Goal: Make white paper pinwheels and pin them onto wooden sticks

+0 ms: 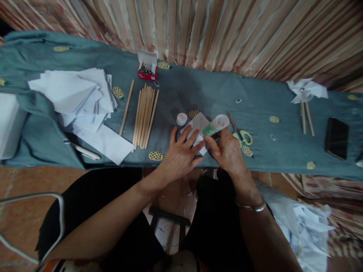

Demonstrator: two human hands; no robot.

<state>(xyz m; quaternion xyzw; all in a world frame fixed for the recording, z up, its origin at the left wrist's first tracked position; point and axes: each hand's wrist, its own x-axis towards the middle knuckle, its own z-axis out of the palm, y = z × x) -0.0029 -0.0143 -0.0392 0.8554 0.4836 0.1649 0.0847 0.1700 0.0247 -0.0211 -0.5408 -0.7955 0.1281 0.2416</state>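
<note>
Resting spread on white paper [199, 121] near the front edge of the desk [198, 90], left grip [181, 154] lies open; right grip [227, 149] closed round a green-and-white tube [217, 124], tilted over the paper. White cap [182, 119] just beyond left grip; green-handled scissors [238, 130] lie beside right grip

Glue stick [213, 127] tilted over white paper [200, 120]

Glue stick: white-and-green tube in your right hand [228, 149], broad white end up, green part low over the paper; whether it touches, can't tell. Paper: small, flat on the table [195, 88] before you, one corner pointing away from you, partly covered by your left hand's [180, 154] spread fingers.
</note>
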